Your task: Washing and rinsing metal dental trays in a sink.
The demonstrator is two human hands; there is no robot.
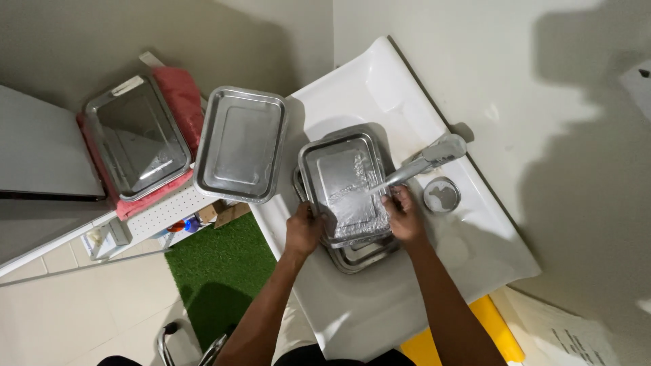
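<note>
The person is rinsing a steel tray [344,184] under the running faucet [427,160], held over more trays stacked in the white sink [366,305]. The left hand [303,230] has its fingers clamped on the tray's left rim; the right hand [403,215] grips its lower right corner. The next move likely calls for tilting it to drain. Beside the sink, an empty tray [241,144] and another on a red cloth [178,102] crowd the surface.

steel tray [342,183] | rectangular, shiny, wet | tilted under faucet stream | atop stacked trays [359,254] in sink
</note>
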